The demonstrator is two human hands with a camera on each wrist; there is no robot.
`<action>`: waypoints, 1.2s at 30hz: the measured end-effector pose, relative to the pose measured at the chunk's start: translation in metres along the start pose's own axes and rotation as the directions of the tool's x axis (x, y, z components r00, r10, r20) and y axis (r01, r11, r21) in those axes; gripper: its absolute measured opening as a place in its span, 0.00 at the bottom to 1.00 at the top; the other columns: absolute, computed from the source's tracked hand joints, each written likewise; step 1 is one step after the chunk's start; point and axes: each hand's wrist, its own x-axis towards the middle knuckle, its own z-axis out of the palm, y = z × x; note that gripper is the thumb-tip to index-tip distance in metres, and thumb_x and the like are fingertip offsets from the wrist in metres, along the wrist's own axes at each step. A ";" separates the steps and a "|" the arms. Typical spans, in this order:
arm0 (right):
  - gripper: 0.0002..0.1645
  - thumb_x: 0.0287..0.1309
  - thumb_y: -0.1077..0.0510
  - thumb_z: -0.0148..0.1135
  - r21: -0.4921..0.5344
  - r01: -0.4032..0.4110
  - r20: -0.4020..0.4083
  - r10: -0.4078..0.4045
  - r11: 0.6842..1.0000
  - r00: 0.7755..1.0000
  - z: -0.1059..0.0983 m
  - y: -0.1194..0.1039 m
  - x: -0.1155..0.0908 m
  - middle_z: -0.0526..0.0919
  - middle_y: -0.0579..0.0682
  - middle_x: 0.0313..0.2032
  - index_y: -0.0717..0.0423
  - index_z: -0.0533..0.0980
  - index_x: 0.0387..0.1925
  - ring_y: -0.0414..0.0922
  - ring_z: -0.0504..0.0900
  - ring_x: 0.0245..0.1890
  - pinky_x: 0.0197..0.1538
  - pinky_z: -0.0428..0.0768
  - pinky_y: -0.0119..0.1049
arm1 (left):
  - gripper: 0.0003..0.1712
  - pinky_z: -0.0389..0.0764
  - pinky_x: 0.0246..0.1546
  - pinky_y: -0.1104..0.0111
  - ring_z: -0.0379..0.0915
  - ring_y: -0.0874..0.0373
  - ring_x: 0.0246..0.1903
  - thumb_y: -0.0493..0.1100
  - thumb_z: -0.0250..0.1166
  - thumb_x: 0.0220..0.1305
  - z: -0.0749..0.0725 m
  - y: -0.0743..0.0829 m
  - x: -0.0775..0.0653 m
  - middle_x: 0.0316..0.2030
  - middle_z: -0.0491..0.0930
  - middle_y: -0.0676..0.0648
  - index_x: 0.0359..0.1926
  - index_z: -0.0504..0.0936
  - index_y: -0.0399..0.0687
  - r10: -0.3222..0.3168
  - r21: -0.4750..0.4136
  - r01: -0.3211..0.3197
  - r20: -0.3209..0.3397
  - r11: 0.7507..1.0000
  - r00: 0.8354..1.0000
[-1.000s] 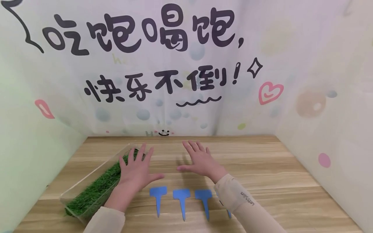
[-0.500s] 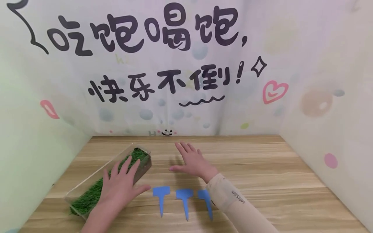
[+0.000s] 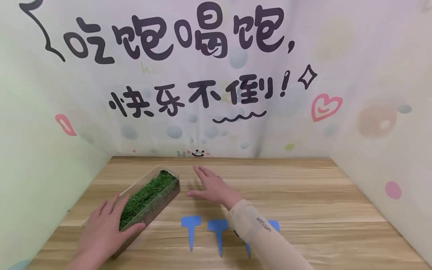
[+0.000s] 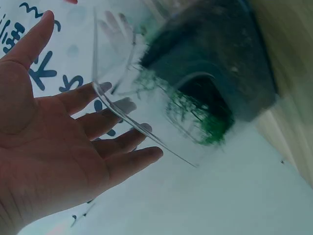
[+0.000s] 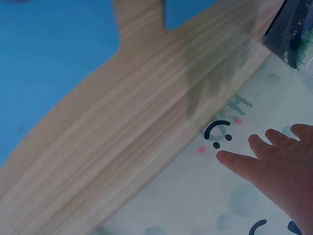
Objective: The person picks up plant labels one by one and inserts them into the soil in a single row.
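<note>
A clear plastic box (image 3: 153,213) filled with green grass (image 3: 148,195) lies slantwise on the left of the table. Over its near end my left hand (image 3: 104,228) is spread, fingers extended and thumb apart along the near side. In the left wrist view, the fingers of that hand (image 4: 58,147) overlap the box's clear rim (image 4: 122,115). My right hand (image 3: 214,191) hovers above the table, right of the box's far end, with nothing in its fingers. Blue T-shaped plant labels (image 3: 191,223) lie in a row in front; my right sleeve partly covers some of them.
The wood-grain table (image 3: 320,210) runs back to a white printed backdrop (image 3: 199,127) with black lettering. Side walls of the same light cloth stand at left and right. Large in the right wrist view, a blue label (image 5: 49,63) is close to the camera.
My left hand has moved left and nearer, from the box's far part to its near end. My right hand has shifted left toward the box. The view has turned slightly left.
</note>
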 end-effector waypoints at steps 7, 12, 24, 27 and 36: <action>0.56 0.61 0.30 0.60 0.111 -0.009 0.044 0.004 0.994 0.999 0.008 -0.014 0.011 0.48 0.48 0.80 0.43 0.45 0.80 0.49 0.50 0.80 0.77 0.58 0.52 | 0.61 0.57 0.58 0.27 0.51 0.16 0.61 0.70 0.66 0.58 -0.001 -0.032 -0.008 0.66 0.53 0.15 0.71 0.56 0.26 -0.046 -0.073 0.048 0.027 0.996 0.999; 0.55 0.64 0.29 0.55 0.175 -0.028 0.092 0.012 0.984 0.996 0.010 -0.026 0.019 0.47 0.48 0.80 0.44 0.44 0.80 0.48 0.49 0.80 0.77 0.58 0.49 | 0.61 0.76 0.41 0.48 0.71 0.34 0.37 0.72 0.66 0.55 -0.011 -0.050 -0.017 0.42 0.69 0.22 0.55 0.56 0.16 -0.145 -0.078 0.166 0.221 0.983 0.964; 0.38 0.76 0.49 0.47 0.380 -0.098 0.155 0.041 0.920 0.987 0.014 -0.035 0.024 0.54 0.57 0.78 0.60 0.50 0.78 0.53 0.54 0.78 0.77 0.58 0.49 | 0.71 0.80 0.35 0.54 0.78 0.43 0.33 0.72 0.68 0.53 -0.010 -0.064 -0.009 0.34 0.78 0.30 0.59 0.51 0.04 -0.198 -0.096 0.266 0.441 0.959 0.875; 0.33 0.76 0.51 0.48 0.424 -0.133 0.110 0.095 0.896 0.989 0.011 -0.032 0.021 0.64 0.58 0.73 0.60 0.59 0.75 0.56 0.64 0.74 0.72 0.67 0.51 | 0.73 0.80 0.41 0.48 0.76 0.27 0.46 0.72 0.67 0.54 -0.009 -0.067 -0.004 0.49 0.72 0.16 0.63 0.47 0.05 -0.179 -0.122 0.259 0.451 0.958 0.874; 0.15 0.69 0.48 0.59 0.399 -0.198 -0.077 0.248 0.895 0.966 -0.001 -0.014 0.007 0.84 0.55 0.48 0.55 0.79 0.45 0.51 0.82 0.49 0.47 0.81 0.44 | 0.70 0.77 0.49 0.41 0.66 0.20 0.58 0.67 0.68 0.58 -0.007 -0.058 0.010 0.63 0.59 0.13 0.67 0.43 0.09 -0.042 -0.210 0.137 0.406 0.968 0.913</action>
